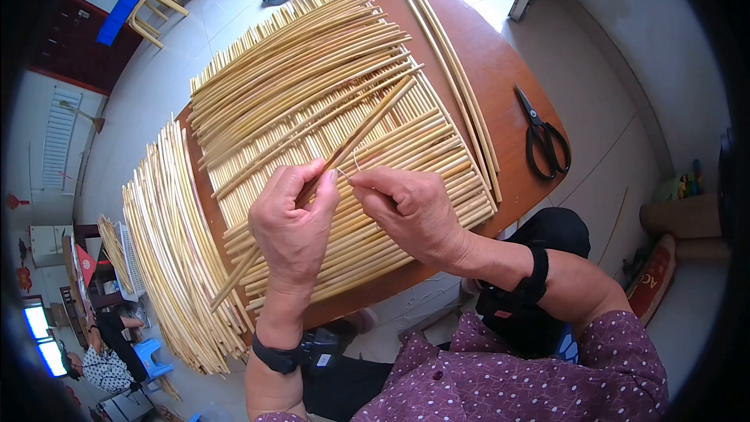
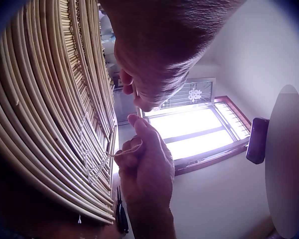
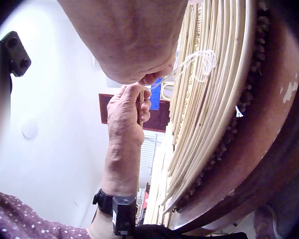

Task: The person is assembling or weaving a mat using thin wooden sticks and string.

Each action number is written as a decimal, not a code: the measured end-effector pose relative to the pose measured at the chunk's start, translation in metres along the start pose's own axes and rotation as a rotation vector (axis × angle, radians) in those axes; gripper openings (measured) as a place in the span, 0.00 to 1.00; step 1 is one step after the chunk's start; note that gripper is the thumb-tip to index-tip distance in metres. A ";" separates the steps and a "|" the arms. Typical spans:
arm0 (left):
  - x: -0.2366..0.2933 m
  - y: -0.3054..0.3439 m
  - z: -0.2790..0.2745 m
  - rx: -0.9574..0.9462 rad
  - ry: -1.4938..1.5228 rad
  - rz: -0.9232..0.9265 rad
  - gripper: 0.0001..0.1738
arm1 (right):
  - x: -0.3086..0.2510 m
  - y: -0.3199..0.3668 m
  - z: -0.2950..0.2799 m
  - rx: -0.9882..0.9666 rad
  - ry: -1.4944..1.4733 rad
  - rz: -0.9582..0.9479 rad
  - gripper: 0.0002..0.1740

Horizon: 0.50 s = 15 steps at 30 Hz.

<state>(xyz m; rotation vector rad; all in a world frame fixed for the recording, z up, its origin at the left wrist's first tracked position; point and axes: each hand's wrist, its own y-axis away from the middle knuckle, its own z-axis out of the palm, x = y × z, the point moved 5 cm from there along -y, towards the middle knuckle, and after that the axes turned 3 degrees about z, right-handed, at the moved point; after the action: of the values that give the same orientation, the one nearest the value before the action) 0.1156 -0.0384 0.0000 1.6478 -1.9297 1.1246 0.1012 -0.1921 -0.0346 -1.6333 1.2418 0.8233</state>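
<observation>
In the head view the left hand [image 1: 295, 223] grips a couple of reed sticks [image 1: 373, 123] slanting up over the mat of sticks [image 1: 367, 219], its thumb and forefinger at a thin string. The right hand [image 1: 410, 211] pinches this string [image 1: 355, 160] just to the right, its fingertips close to the left ones. In the left wrist view loose white string [image 2: 97, 167] trails from the right hand [image 2: 147, 169] over the sticks. A tangle of string [image 3: 204, 63] also shows in the right wrist view, where the left hand [image 3: 124, 117] is wrapped round a stick.
Black scissors [image 1: 544, 141] lie on the brown table [image 1: 500, 55] at the right, beside a few long separate sticks [image 1: 457, 82]. A large bundle of sticks [image 1: 176, 250] stands at the left edge. Another person [image 1: 109, 363] sits in the background at lower left.
</observation>
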 end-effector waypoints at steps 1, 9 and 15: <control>0.000 0.000 0.000 0.000 0.000 0.000 0.08 | 0.000 0.000 0.000 0.000 -0.002 -0.002 0.07; 0.001 0.000 0.000 0.001 -0.001 -0.001 0.08 | -0.003 0.000 -0.001 0.006 -0.033 -0.005 0.04; 0.009 0.001 -0.001 -0.001 -0.085 0.070 0.08 | -0.005 0.001 -0.001 0.037 -0.069 -0.019 0.01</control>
<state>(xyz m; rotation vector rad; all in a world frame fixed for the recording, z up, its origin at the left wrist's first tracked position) 0.1126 -0.0435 0.0066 1.6649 -2.0544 1.0961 0.0993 -0.1909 -0.0298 -1.5724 1.1854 0.8337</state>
